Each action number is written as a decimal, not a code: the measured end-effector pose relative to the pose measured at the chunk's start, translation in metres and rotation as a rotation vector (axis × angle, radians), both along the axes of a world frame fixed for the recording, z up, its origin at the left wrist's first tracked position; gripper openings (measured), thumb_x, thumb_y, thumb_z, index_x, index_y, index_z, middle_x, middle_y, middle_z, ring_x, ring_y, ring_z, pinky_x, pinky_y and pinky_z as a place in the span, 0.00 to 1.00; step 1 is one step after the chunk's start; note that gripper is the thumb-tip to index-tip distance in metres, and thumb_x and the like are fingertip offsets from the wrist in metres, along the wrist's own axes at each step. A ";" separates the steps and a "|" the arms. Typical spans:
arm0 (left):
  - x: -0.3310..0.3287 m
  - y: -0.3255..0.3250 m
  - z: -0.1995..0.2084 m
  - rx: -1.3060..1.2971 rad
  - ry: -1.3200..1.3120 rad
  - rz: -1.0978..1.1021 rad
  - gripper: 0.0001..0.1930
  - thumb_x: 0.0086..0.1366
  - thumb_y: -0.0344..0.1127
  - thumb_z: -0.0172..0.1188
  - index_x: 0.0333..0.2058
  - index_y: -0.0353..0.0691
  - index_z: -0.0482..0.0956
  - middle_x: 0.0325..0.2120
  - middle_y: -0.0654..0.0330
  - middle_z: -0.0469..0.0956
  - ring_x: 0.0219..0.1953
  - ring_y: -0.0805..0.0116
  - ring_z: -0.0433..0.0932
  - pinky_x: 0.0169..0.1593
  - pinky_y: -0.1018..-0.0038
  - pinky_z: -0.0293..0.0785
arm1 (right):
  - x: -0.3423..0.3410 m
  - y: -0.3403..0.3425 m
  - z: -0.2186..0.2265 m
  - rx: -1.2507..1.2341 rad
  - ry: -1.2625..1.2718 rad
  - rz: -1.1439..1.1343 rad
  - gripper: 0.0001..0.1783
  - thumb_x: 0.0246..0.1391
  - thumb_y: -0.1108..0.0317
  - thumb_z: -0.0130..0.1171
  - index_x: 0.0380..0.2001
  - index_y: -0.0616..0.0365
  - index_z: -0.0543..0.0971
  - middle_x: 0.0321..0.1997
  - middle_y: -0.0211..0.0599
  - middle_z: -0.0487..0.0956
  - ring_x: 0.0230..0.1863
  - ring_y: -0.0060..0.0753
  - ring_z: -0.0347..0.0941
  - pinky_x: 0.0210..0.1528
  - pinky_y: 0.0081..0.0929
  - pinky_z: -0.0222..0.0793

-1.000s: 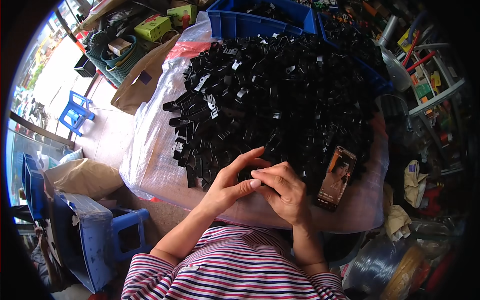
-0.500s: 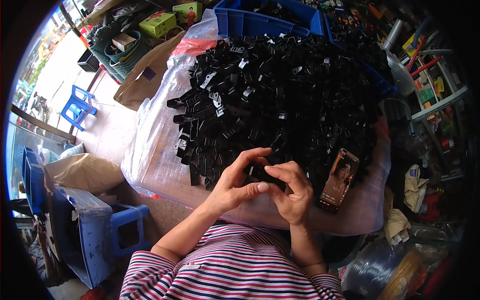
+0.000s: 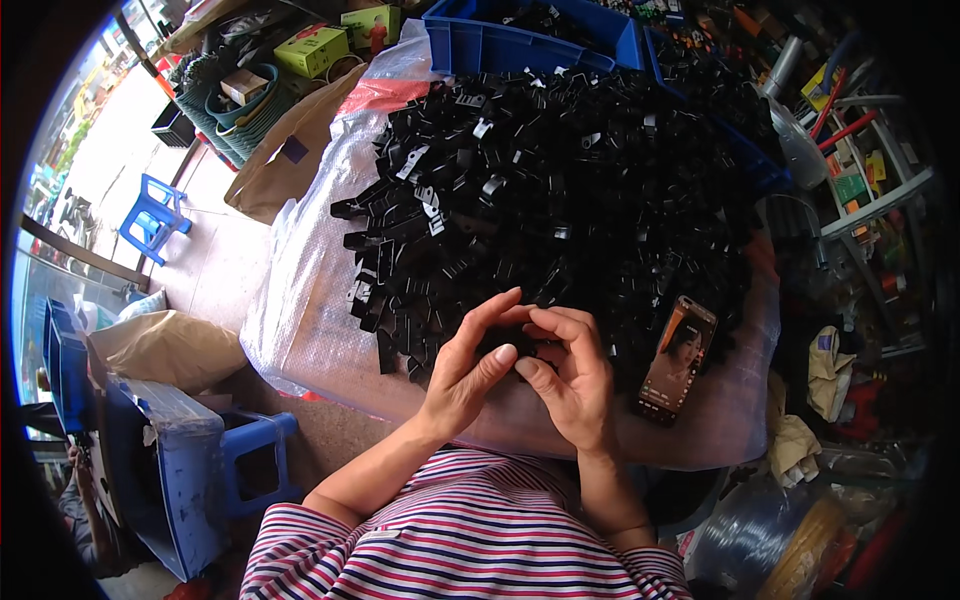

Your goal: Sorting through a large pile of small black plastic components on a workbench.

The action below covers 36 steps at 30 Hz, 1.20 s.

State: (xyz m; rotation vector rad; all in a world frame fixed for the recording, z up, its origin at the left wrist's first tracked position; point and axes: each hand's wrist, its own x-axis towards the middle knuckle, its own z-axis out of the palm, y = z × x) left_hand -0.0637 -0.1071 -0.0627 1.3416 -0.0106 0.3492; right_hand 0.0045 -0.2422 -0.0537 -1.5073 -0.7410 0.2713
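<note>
My left hand [image 3: 462,375] and my right hand [image 3: 578,385] meet over the near edge of a large heap of small black clip-like parts [image 3: 570,210]. Between the curled fingers and thumbs of both hands sits one small black part [image 3: 522,342], mostly covered, so its exact shape cannot be made out. The thumbs come close together on the near side, and the fingertips arch around the far side. To the right of my right hand, a phone [image 3: 678,360] with a lit screen leans at the heap's edge.
White woven plastic sheeting [image 3: 300,270] lies under the heap. Behind it stands a blue bin [image 3: 530,45] of black parts. Blue stools [image 3: 155,218] and a large blue container [image 3: 185,480] are at left; a metal rack [image 3: 880,205] is at right. Another person's arm [image 3: 90,500] shows at lower left.
My hands have drawn closer together around the black part. My right fingers curl farther over it, and the left thumb has lifted and shifted left. The phone and heap stay put.
</note>
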 end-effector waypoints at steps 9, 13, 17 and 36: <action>-0.004 -0.004 -0.001 0.104 -0.043 0.198 0.32 0.66 0.41 0.52 0.64 0.36 0.51 0.52 0.49 0.71 0.52 0.65 0.70 0.57 0.72 0.61 | -0.002 0.004 -0.004 0.032 0.197 0.035 0.22 0.50 0.70 0.65 0.46 0.61 0.70 0.49 0.33 0.68 0.47 0.24 0.69 0.51 0.22 0.66; -0.002 0.000 0.000 0.043 -0.142 0.166 0.32 0.66 0.38 0.52 0.64 0.35 0.51 0.48 0.50 0.74 0.48 0.66 0.72 0.56 0.71 0.63 | -0.005 0.009 0.002 0.136 0.338 0.092 0.16 0.50 0.70 0.65 0.40 0.62 0.72 0.39 0.28 0.73 0.42 0.21 0.70 0.46 0.19 0.68; 0.006 -0.002 0.007 -0.453 -0.205 0.045 0.28 0.61 0.38 0.59 0.57 0.35 0.62 0.53 0.48 0.67 0.56 0.63 0.66 0.60 0.66 0.60 | -0.001 0.026 0.014 0.183 0.184 0.130 0.13 0.51 0.70 0.64 0.38 0.61 0.74 0.38 0.30 0.73 0.41 0.21 0.70 0.44 0.19 0.69; 0.048 0.086 0.046 1.214 -0.024 0.233 0.18 0.50 0.29 0.66 0.39 0.39 0.71 0.37 0.54 0.74 0.39 0.54 0.75 0.42 0.67 0.72 | 0.048 0.041 0.051 0.003 -0.443 -0.219 0.20 0.43 0.62 0.70 0.35 0.61 0.74 0.30 0.30 0.77 0.28 0.19 0.73 0.32 0.18 0.70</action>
